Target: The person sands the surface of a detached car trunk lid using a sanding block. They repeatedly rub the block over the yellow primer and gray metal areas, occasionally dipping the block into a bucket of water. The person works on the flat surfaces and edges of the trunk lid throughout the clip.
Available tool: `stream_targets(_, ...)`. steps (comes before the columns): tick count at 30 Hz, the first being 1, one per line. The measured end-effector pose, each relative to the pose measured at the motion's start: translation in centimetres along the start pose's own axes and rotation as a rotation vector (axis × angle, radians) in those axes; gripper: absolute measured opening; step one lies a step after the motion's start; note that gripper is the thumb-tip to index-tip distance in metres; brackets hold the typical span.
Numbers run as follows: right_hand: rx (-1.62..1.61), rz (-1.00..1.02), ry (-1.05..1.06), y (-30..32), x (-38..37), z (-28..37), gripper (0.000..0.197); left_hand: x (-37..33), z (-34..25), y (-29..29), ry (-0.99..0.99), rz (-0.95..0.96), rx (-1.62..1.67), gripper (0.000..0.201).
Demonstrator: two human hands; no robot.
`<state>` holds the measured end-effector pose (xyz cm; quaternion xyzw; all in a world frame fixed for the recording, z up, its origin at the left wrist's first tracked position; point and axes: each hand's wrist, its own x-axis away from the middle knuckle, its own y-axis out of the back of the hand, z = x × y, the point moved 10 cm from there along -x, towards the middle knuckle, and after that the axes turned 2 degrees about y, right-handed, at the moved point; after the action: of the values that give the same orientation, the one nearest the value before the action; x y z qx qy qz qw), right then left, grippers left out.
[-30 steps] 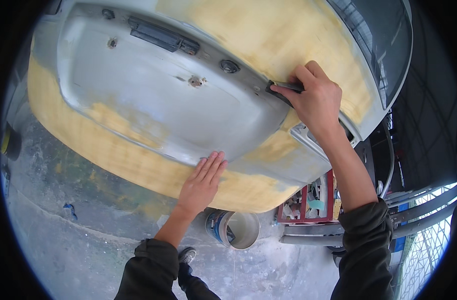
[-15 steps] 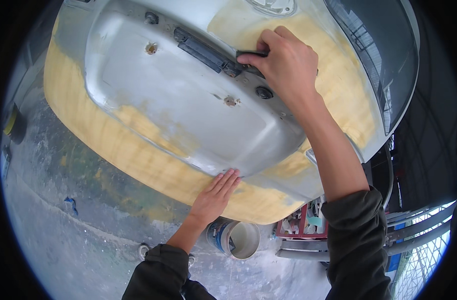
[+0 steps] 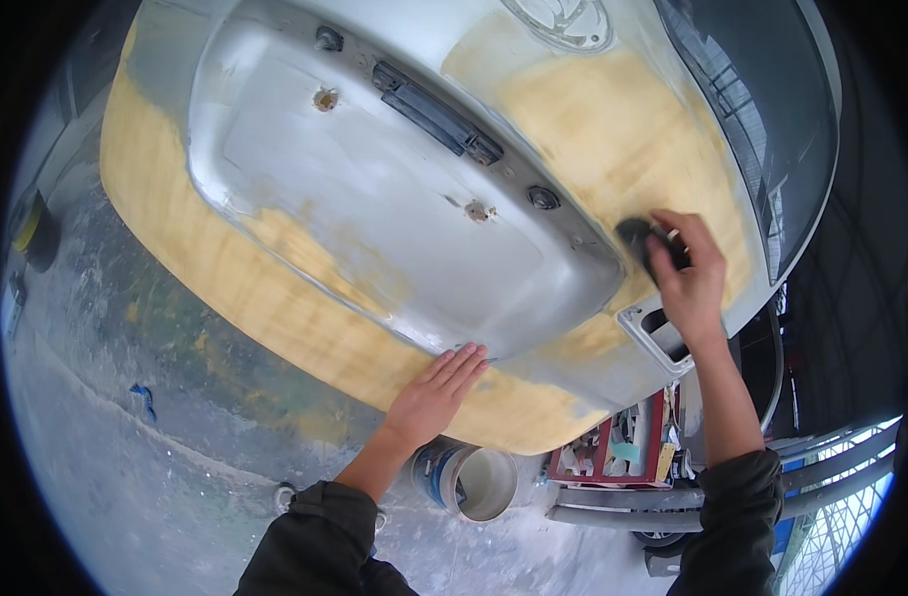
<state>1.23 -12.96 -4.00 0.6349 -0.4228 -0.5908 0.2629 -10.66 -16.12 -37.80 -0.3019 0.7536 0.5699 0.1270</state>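
A red tray point(image 3: 613, 457) crowded with small cartons and tins is seen low and right of centre, below the lower edge of the car tailgate point(image 3: 394, 228); the packages in it are pale, yellow and teal, too small to be told apart further. Just left of it a single round bucket point(image 3: 471, 481) stands on the concrete floor point(image 3: 126, 467), white inside with a blue band on its wall. One oval emblem point(image 3: 563, 18) is partly cut off at the top edge of the panel.

The right hand point(image 3: 684, 273) is curled around a dark sanding pad point(image 3: 644, 241), which is pressed against the yellow-brown filler patch point(image 3: 613, 129) at the right side of the tailgate, just above a rectangular opening point(image 3: 660, 336) in the metal. The fingers are bent over the pad and the thumb is tucked beside it.

The left hand point(image 3: 436, 395) is laid flat and open on the lower filler band point(image 3: 275, 298), fingers together and pointing up toward the bare grey recess; nothing is held in it.

On the recess, one black handle strip point(image 3: 436, 111) and two rusty screw holes point(image 3: 326, 98) can be counted. Two dark sleeves are seen entering from the lower edge.
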Motion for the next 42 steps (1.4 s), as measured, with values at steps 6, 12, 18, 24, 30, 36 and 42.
stream_targets(6,0.401,0.025,0.810,-3.0,-1.3,7.6,0.039,-0.1,-0.1,-0.3,0.001,0.015,-0.007,0.056)
stream_targets(12,0.491,0.250,0.820,-9.5,-2.8,6.6,0.058,0.3,0.3,-0.6,0.002,0.029,-0.055,0.057)
stream_targets(18,0.379,0.073,0.910,-12.4,-12.8,16.4,0.047,0.0,-0.1,-0.2,-0.026,-0.001,-0.057,0.057)
stream_targets(24,0.439,0.234,0.955,-11.3,-8.9,12.4,0.050,0.5,0.9,0.0,-0.015,0.015,-0.057,0.057)
stream_targets(30,0.472,0.428,0.915,-9.5,-5.6,7.6,0.066,-0.3,-0.6,-0.6,-0.044,0.048,-0.055,0.056)
stream_targets(36,0.483,0.031,0.794,-12.2,-7.5,12.1,0.063,-0.4,-0.7,-0.5,-0.057,-0.003,0.079,0.056)
stream_targets(42,0.529,0.223,0.431,-6.7,3.3,-2.8,0.083,-0.3,1.1,-0.3,-0.051,0.080,0.098,0.063)
